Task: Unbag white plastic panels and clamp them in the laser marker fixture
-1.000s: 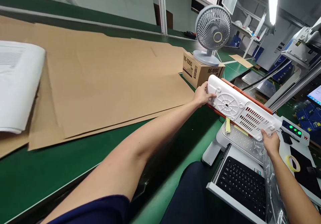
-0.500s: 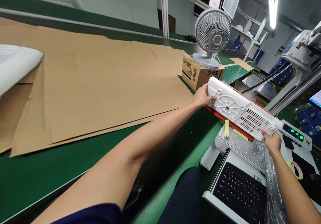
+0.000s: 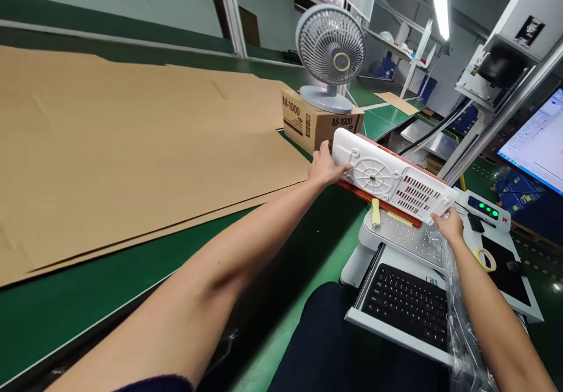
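Observation:
A long white plastic panel [image 3: 400, 184], with a round ribbed area and a slotted grille, stretches between my two hands. My left hand [image 3: 326, 166] grips its left end, thumb on the face and fingers behind the edge. At the lower right corner, my right hand [image 3: 449, 226] is closed on the panel. An orange-red board [image 3: 369, 198] shows behind and below the panel, above a perforated metal plate [image 3: 407, 238]. Whether the panel rests on the board cannot be made out. A yellow block [image 3: 375, 212] stands on the plate near the panel's lower edge.
Cardboard sheets [image 3: 153, 146] cover the green bench at left. A grey fan [image 3: 331, 46] stands on an M-1000 carton [image 3: 303, 123]. Below the plate is a black keyboard [image 3: 407, 304]; clear plastic film [image 3: 461, 333] hangs beside it. A tape roll [image 3: 485, 259] and a monitor [image 3: 534, 140] are at right.
The view has swung to the right, so more of the monitor shows and the white object at far left is out of sight. Both hands keep their hold on the panel.

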`<action>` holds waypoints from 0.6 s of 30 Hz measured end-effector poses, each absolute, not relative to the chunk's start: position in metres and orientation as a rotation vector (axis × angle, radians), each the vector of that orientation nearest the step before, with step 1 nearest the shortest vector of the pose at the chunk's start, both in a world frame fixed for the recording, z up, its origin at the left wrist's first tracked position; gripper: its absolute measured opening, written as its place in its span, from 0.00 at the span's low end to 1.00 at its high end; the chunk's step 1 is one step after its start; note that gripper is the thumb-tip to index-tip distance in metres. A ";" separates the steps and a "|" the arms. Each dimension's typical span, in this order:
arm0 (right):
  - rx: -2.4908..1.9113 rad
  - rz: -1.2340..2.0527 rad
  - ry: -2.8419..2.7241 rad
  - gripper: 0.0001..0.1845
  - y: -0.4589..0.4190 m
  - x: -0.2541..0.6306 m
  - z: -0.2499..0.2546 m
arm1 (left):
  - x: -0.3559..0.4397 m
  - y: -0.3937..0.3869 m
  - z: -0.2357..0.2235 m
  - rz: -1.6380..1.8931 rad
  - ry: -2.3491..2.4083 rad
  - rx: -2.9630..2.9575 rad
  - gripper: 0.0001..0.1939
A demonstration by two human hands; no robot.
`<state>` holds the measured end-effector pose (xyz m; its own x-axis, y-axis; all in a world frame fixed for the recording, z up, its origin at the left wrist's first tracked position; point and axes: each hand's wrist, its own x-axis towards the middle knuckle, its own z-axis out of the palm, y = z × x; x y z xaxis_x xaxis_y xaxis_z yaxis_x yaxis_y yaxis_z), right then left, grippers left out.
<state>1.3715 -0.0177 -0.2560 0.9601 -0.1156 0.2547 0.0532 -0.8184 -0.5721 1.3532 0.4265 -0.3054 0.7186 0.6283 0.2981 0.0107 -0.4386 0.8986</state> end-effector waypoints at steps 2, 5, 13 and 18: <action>-2.469 -0.378 0.039 0.28 -0.037 1.343 -0.240 | 1.329 0.407 -0.313 0.810 0.518 1.897 0.53; -2.293 -0.400 -0.008 0.27 -0.081 1.271 -0.208 | 1.273 0.358 -0.339 0.873 0.351 1.936 0.33; -1.988 -0.415 0.178 0.28 -0.205 1.017 -0.153 | 1.118 0.171 -0.416 0.735 -0.105 2.029 0.12; -1.806 -0.271 0.388 0.28 -0.221 0.946 -0.193 | 1.093 0.077 -0.425 0.585 -0.342 2.249 0.16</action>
